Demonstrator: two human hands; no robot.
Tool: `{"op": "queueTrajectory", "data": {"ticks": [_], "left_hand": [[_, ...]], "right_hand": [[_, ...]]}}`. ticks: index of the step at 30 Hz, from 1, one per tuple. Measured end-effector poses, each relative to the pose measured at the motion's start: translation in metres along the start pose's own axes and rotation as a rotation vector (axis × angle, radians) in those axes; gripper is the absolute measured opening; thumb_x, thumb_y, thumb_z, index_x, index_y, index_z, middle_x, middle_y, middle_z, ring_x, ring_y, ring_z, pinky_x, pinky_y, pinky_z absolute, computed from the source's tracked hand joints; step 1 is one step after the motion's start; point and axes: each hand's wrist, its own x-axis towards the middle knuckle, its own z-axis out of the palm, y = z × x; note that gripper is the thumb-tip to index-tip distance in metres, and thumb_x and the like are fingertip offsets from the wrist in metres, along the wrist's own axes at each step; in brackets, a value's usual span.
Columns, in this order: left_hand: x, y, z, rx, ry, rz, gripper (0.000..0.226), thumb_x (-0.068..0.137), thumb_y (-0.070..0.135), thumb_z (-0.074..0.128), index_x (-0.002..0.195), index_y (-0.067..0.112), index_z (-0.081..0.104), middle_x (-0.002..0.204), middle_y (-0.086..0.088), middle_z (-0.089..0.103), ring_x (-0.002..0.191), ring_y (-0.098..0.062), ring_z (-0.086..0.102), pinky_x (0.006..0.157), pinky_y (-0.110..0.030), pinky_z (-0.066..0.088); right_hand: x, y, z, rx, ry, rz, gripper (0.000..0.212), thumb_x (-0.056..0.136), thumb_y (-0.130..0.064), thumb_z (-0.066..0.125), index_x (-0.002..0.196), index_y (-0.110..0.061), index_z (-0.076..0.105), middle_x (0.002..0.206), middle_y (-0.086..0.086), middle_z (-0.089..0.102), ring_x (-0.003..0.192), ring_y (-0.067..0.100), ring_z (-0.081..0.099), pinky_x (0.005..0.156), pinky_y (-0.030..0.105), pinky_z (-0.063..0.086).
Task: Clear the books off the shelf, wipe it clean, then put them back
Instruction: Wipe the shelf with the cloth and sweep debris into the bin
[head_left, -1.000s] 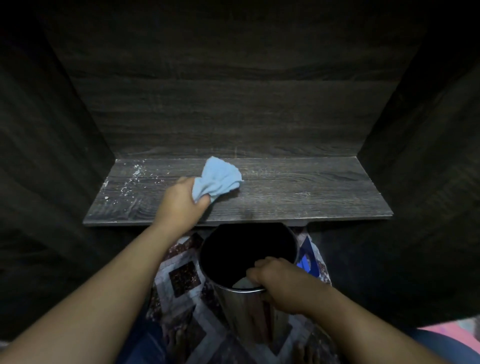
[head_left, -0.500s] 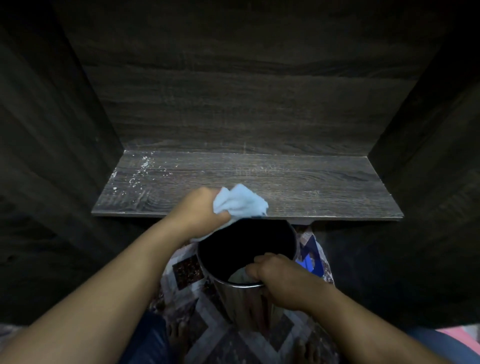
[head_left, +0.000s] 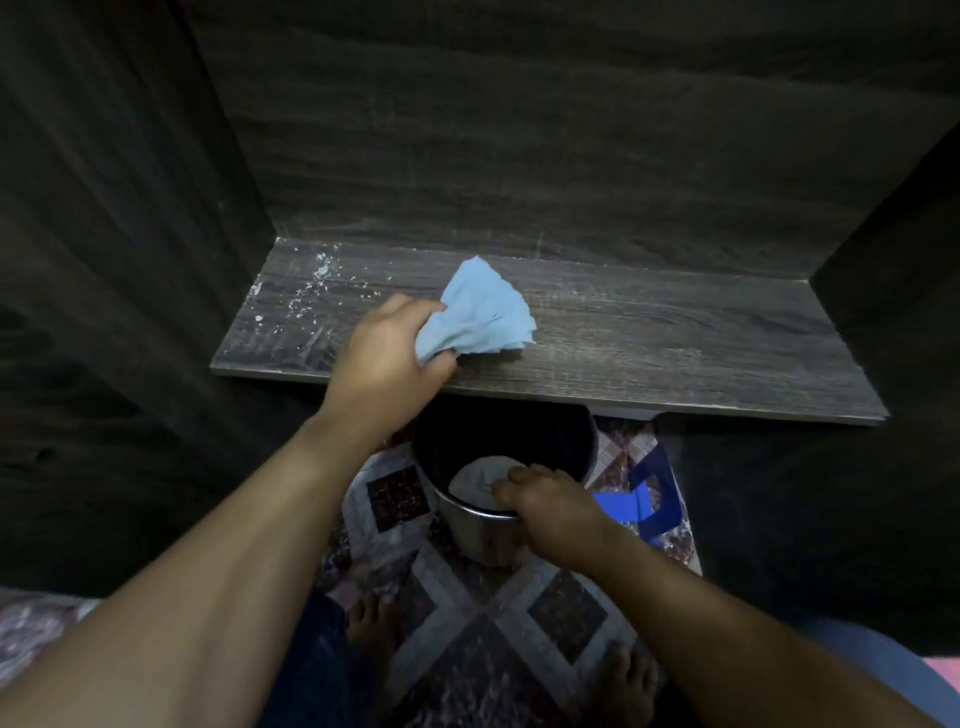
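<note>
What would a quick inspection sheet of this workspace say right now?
Surface: dark wooden shelf, white specks at its left end.
Job's things: blue cloth on the shelf; books, nothing seen.
Clutter: metal bin below the shelf's front edge, pale wad inside; blue plastic object on the floor.
Hands: left hand grips the cloth; right hand grips the bin's rim.
Cables: nothing seen.
Surroundings: dark cabinet walls; patterned floor; bare feet.
</note>
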Motion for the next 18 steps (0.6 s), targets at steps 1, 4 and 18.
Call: {"op": "queueTrajectory", "data": {"ticks": [1, 4, 18], "left_hand": [[0.002, -0.003, 0.003, 0.005, 0.016, 0.034, 0.037, 0.076, 0.016, 0.071, 0.112, 0.019, 0.067, 0.102, 0.003, 0.060, 0.091, -0.015, 0.056, 0.075, -0.023, 0.037], [0.005, -0.012, 0.012, 0.040, 0.042, 0.152, 0.042, 0.072, 0.016, 0.072, 0.113, 0.017, 0.066, 0.105, 0.000, 0.064, 0.095, -0.026, 0.059, 0.082, -0.035, 0.048], [0.006, -0.012, 0.029, -0.101, -0.019, 0.100, 0.041, 0.080, 0.043, 0.063, 0.111, 0.024, 0.043, 0.126, 0.009, 0.034, 0.121, -0.007, 0.021, 0.098, -0.036, 0.026]], "right_hand": [[0.003, 0.001, 0.005, -0.008, -0.007, 0.010, 0.038, 0.092, -0.018, 0.049, 0.129, -0.019, 0.052, 0.124, 0.007, 0.053, 0.118, 0.030, 0.048, 0.091, 0.034, 0.038], [0.008, 0.005, 0.020, -0.020, -0.065, 0.038, 0.040, 0.092, -0.017, 0.049, 0.132, -0.017, 0.051, 0.128, 0.010, 0.052, 0.122, 0.031, 0.045, 0.094, 0.036, 0.039], [0.002, 0.003, -0.003, -0.055, -0.264, 0.150, 0.054, 0.087, -0.038, 0.063, 0.135, -0.017, 0.044, 0.135, 0.015, 0.044, 0.124, 0.035, 0.043, 0.097, 0.044, 0.041]]}}
